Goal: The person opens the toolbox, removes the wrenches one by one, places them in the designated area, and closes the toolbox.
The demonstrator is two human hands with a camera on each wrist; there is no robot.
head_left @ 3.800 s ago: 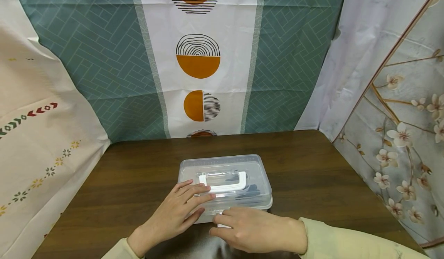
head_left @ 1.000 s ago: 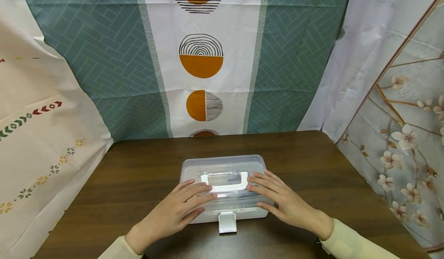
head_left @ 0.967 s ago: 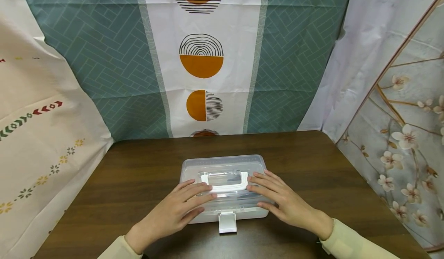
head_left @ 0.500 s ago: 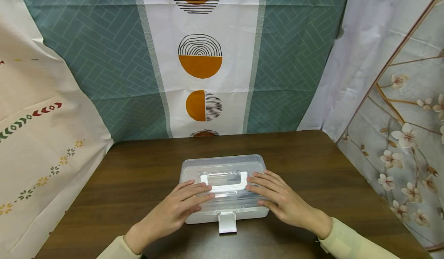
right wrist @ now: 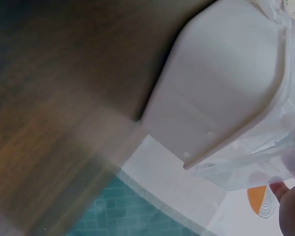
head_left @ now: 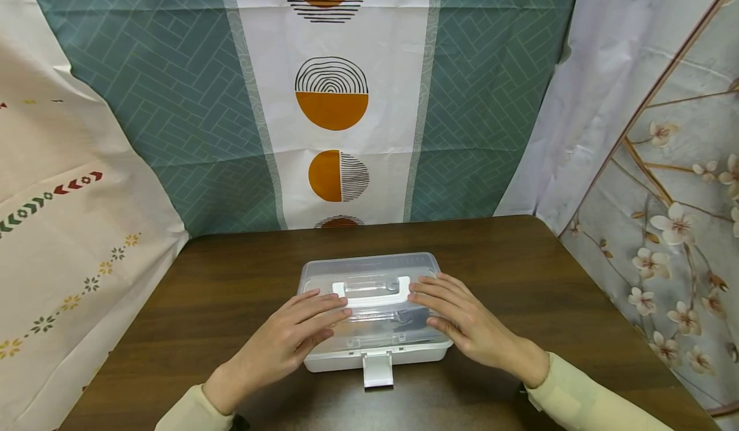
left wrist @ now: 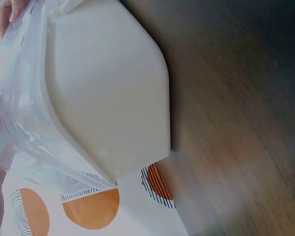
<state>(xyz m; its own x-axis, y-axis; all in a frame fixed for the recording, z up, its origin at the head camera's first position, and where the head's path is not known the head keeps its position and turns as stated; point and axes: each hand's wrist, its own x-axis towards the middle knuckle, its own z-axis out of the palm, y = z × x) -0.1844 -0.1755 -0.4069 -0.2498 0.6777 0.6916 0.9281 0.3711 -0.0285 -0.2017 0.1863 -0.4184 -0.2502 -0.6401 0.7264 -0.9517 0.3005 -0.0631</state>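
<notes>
Resting flat on the box lid, your left hand and right hand keep fingers spread; dark items lie inside, latch hangs open.

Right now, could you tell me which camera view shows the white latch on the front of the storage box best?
The head view: the latch lies flipped down on the table in front of the storage box, in full sight. The left wrist and right wrist views show only the box's white side and clear lid edge; the latch is out of frame.
</notes>
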